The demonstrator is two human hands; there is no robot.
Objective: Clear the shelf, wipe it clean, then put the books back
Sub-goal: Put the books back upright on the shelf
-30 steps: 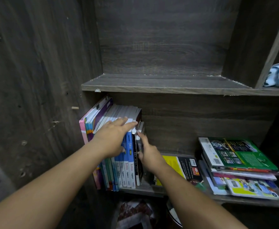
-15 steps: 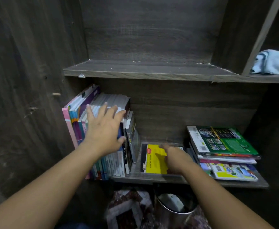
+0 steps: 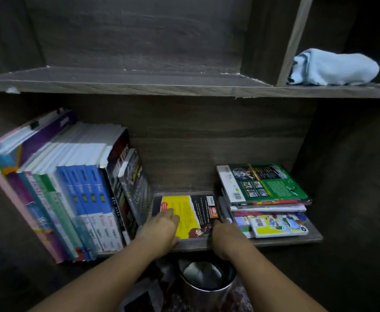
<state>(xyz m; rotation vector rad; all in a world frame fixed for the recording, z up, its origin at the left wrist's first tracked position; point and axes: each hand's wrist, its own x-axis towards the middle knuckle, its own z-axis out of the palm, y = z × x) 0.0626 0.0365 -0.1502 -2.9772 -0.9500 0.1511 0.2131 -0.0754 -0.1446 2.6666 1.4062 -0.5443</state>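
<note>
Bottom centre, yellow book (image 3: 184,218) lies front-to-back between upright books (image 3: 83,199) and stack (image 3: 265,199); left grip (image 3: 162,228) flat atop, right grip (image 3: 224,235) clasps edge.

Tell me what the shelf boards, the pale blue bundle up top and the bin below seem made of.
Shelf boards: likely laminated chipboard with a matt grey wood-grain print, chipped pale along the edges.
Pale blue bundle: soft cloth, shown by its folds and creases.
Bin: probably polished metal, given the bright reflections on its wall.
</note>
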